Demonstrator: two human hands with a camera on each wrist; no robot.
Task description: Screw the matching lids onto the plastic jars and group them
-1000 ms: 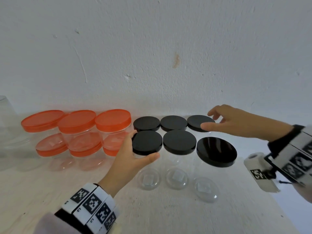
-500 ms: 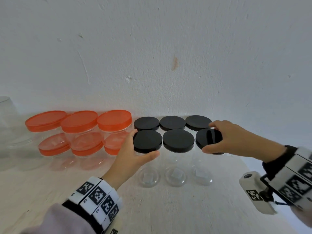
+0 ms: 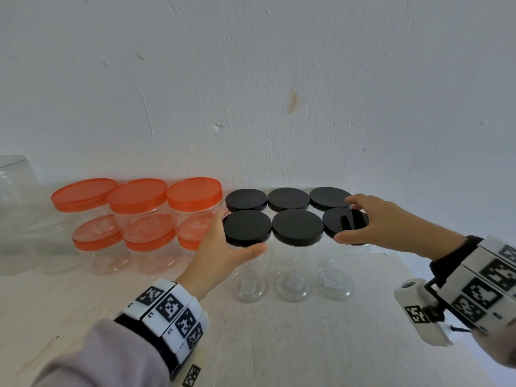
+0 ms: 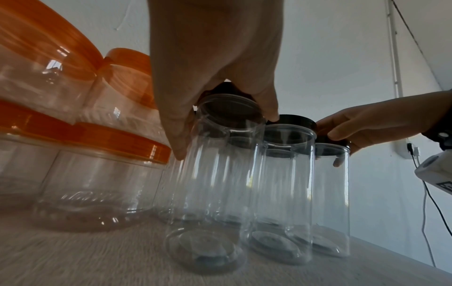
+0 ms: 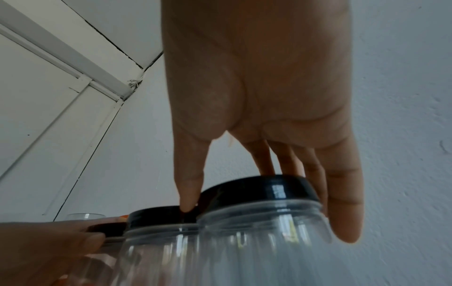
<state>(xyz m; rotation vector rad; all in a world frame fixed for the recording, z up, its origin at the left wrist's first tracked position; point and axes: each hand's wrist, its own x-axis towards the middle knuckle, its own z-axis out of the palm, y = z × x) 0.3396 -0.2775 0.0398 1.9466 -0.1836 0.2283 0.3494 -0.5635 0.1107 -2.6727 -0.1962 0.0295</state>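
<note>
Nearest, on the pale counter [image 3: 279, 344], both wrists wrapped in bands of black-and-white markers. Just beyond, a front row of three tall clear jars under black lids, standing side by side and touching. Left hand [image 3: 220, 252] curled round the front-left black lid [image 3: 247, 227], thumb along the near rim, fingers down the jar's left side: a grip grasping that lid. Right hand [image 3: 382, 224] clamped on the front-right black lid [image 3: 344, 223], thumb at the near edge, fingers over the far rim, likewise a grip grasping its lid. Between them, the middle black lid [image 3: 297, 227], untouched. Behind, a second row of three black-lidded jars [image 3: 287, 198] against the white wall [image 3: 251, 79], pressed close to the front row. Left of these, touching the left hand's fingers, a cluster of wider clear jars with orange lids [image 3: 139, 195], stacked two high. Farthest left, part of a clear lidless container [image 3: 14, 185], edges hard to make out.
</note>
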